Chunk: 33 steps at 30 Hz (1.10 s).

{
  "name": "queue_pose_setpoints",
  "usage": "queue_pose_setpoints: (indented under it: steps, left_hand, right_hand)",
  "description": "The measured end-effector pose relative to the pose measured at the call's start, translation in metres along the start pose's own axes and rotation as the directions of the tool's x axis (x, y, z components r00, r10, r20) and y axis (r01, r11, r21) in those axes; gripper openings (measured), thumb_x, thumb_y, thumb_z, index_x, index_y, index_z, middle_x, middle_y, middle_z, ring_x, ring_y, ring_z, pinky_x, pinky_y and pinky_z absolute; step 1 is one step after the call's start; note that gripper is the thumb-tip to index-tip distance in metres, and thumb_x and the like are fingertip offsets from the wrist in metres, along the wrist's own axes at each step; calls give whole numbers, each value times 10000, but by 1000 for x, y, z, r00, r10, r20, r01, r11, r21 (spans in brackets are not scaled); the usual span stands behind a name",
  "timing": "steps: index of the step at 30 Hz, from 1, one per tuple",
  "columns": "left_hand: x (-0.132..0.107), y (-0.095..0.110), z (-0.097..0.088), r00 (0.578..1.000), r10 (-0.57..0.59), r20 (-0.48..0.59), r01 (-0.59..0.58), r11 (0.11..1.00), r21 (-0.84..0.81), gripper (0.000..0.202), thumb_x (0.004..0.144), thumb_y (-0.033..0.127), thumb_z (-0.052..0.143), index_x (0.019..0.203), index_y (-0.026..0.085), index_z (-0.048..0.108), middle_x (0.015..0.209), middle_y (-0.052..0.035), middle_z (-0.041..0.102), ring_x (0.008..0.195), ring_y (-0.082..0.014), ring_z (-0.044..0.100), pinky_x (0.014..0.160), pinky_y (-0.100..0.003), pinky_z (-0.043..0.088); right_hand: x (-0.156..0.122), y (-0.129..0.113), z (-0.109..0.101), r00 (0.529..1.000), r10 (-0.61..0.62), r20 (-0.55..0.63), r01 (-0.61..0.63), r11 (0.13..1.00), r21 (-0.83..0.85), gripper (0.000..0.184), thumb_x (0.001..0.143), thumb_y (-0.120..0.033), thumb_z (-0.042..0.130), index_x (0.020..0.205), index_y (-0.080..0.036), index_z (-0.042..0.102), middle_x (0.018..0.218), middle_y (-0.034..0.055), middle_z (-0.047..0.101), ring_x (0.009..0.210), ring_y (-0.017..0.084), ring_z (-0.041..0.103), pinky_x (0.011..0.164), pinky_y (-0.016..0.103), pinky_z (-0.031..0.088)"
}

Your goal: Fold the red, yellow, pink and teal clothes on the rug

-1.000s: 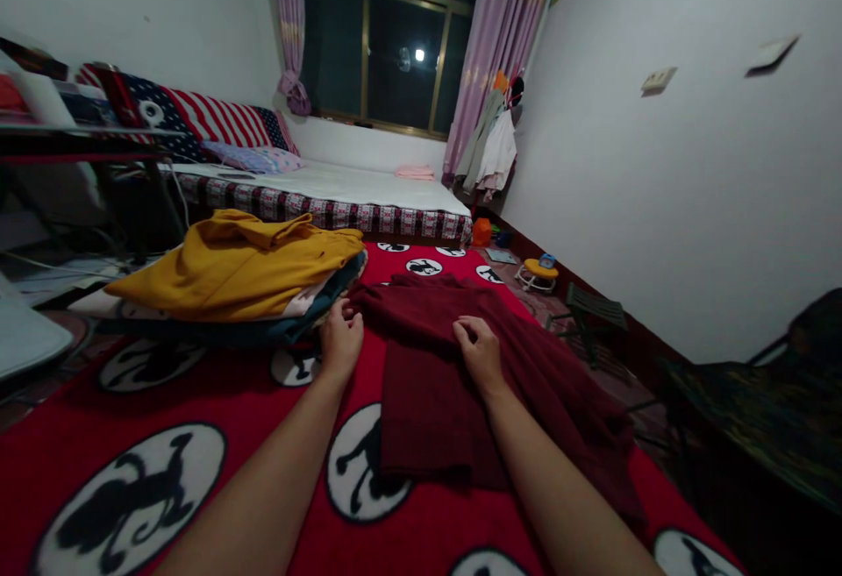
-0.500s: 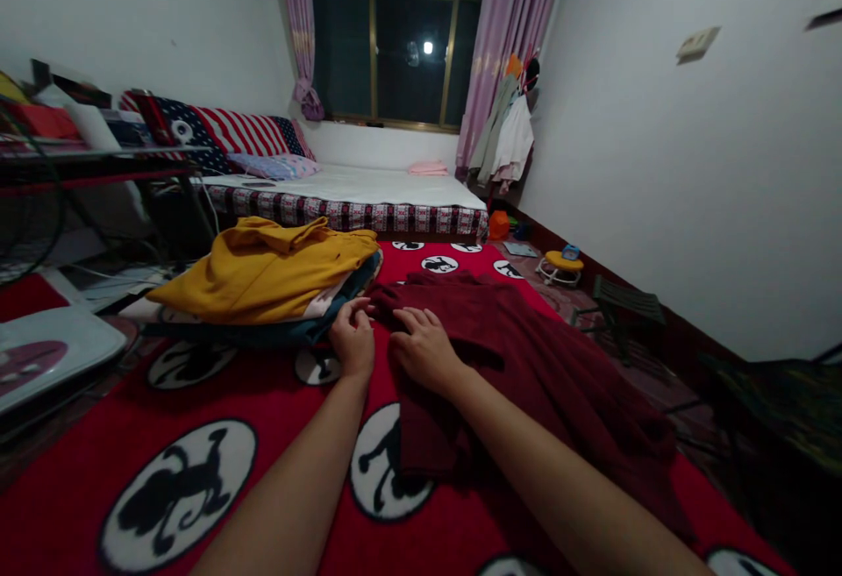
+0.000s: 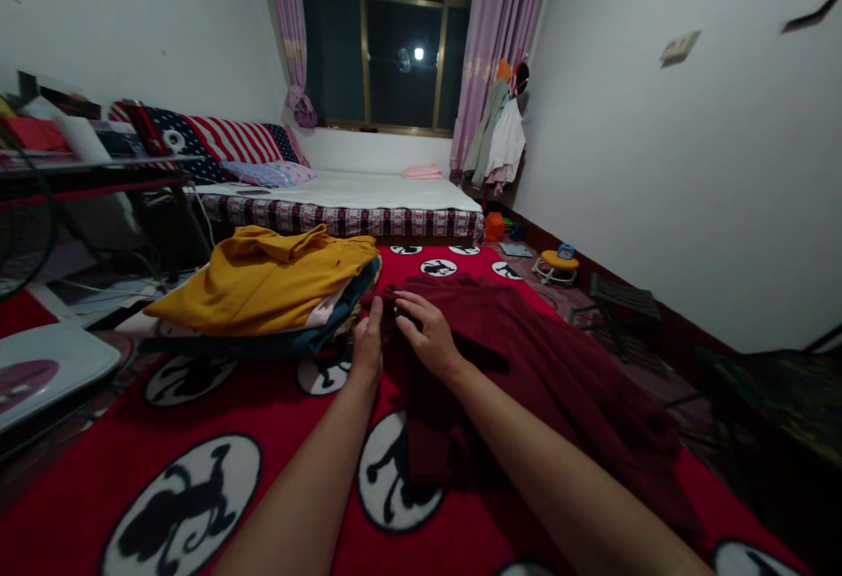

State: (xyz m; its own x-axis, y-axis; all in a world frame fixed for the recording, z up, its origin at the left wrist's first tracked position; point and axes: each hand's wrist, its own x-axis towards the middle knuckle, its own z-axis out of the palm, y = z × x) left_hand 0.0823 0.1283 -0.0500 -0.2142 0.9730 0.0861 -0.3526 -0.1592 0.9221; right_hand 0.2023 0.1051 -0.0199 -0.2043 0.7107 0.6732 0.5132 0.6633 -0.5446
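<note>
A maroon garment (image 3: 526, 357) of soft cloth lies spread and wrinkled on the red patterned blanket. At its left edge is my left hand (image 3: 368, 348), turned on its side with the thumb upright; its other fingers are largely hidden at the cloth. My right hand (image 3: 429, 335) rests just beside it, fingers bent and thumb below, closed on the upper left part of the same garment. A small gap separates the two hands. Left of them sits a pile of folded clothes, a mustard-yellow garment (image 3: 263, 282) on top and a dark teal one (image 3: 309, 339) beneath.
The red blanket (image 3: 296, 488) bears round white monkey prints. Behind it stands a bed (image 3: 355, 186) below the window. A cluttered desk (image 3: 98, 164) is at the left. Along the right wall are a yellow-topped stool (image 3: 556, 260) and a dark folding stool (image 3: 622, 295).
My left hand has shifted slightly right and turned thumb-up at the garment's edge. My right hand has drawn its fingers in and bent them more. The view has tilted a little.
</note>
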Motion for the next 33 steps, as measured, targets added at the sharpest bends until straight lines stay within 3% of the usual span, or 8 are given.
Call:
queue_pose_setpoints:
  steps: [3,5,9,14,19,22,27,33]
  left_hand:
    - [0,10,11,992,-47,-120,18,973,-230,261,755,330,684,912,124,653,854,-65,722,829,-179,689,824,-303,545]
    - [1,17,16,984,-48,-174,-9,950,-311,201,751,180,672,944,130,645,894,-53,726,875,-163,684,877,-314,531]
    - [-2,29,25,993,-95,-74,52,894,-445,186,840,95,554,995,139,648,931,-62,733,928,-142,679,939,-334,503]
    - [-12,47,35,978,-194,77,205,820,-535,190,913,144,498,1014,126,658,913,-74,738,873,-154,695,913,-353,525]
    - [-9,74,32,983,-179,28,155,752,-641,256,955,173,438,1116,109,626,974,-85,731,920,-131,685,955,-307,498]
    - [-7,88,29,987,-159,3,122,740,-662,283,962,189,427,1175,108,596,1003,-89,725,959,-142,675,966,-327,495]
    - [-7,94,25,992,-128,12,106,756,-646,299,968,211,418,1202,124,582,1079,-97,702,1035,-154,649,982,-336,482]
    - [-3,92,20,995,-99,3,78,766,-638,288,961,219,435,1189,147,594,1060,-82,709,1022,-168,657,979,-368,486]
  right_hand:
    - [-20,-10,-12,985,-75,153,80,996,-28,223,839,-225,580,1033,-255,685,1220,36,634,1145,193,558,1031,395,367]
    - [-36,-11,-23,990,-42,133,52,996,-67,177,830,-184,571,925,-248,705,1127,30,664,1074,179,586,991,367,403]
    - [-64,-3,-46,981,99,164,-71,982,-173,201,834,-135,526,906,-201,702,1014,53,672,944,154,621,877,288,471]
    - [-83,-5,-63,934,102,344,83,871,-484,324,809,-317,645,1107,-188,646,1261,120,579,1160,253,517,1024,426,367]
    - [-93,-4,-83,968,225,113,-91,730,-677,111,841,-263,599,925,-203,638,989,84,626,936,232,560,831,375,453]
    - [-94,9,-94,971,220,-89,-218,676,-704,283,791,-179,604,1070,-190,559,1112,107,558,1012,247,518,804,354,457]
    - [-82,29,-104,965,250,-80,-228,647,-728,167,793,-152,549,941,-222,583,974,68,601,943,234,513,776,338,429]
    - [-63,31,-111,943,216,-254,-333,648,-685,145,798,-161,523,918,-222,579,952,55,586,922,227,512,764,329,411]
